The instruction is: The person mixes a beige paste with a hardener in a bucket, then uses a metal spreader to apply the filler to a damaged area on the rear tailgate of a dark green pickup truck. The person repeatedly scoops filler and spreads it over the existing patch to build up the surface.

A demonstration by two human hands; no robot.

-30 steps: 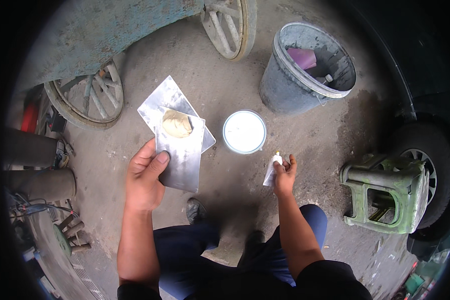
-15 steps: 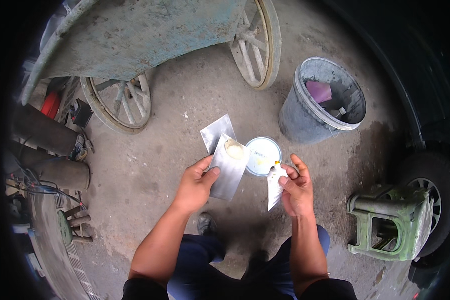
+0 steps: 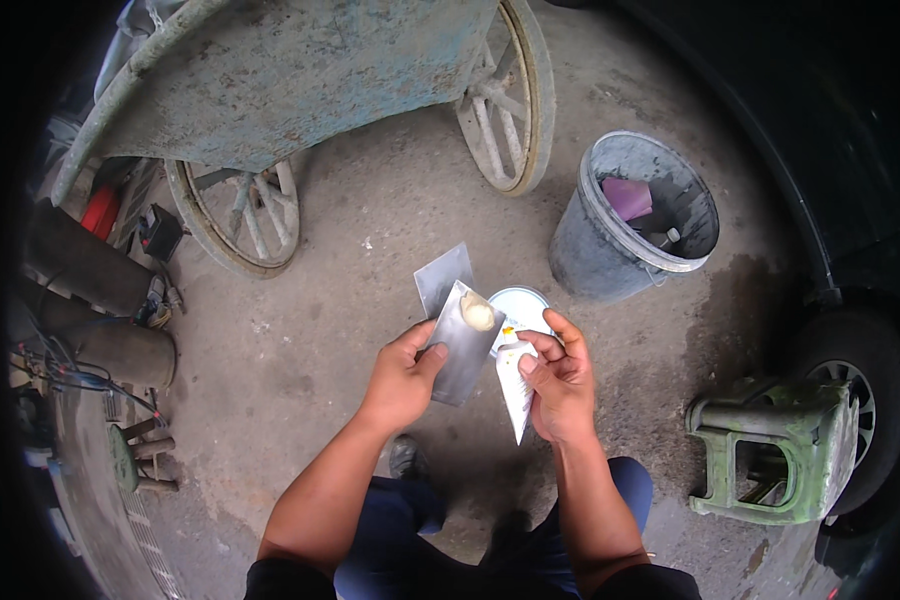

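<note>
My left hand grips a flat metal plate with a dollop of cream-coloured paste near its far end. A second metal plate sticks out behind it at an angle; whether my left hand holds that one too is hidden. Between thumb and fingers, my right hand holds a white squeeze tube, its yellow-stained tip pointing away from me and its flattened end toward me. Beneath the tube, partly covered by it and the hand, is a round white lid or can with a blue rim.
A grey bucket with a purple piece and a bottle inside stands ahead right. At far left is a worn two-wheeled cart. A green plastic stool sits by a car tyre on the right. Metal cylinders lie left.
My right hand has brought the tube left, closer to the plate and over the round lid or can. The left hand with the plate has shifted slightly right and toward me.
</note>
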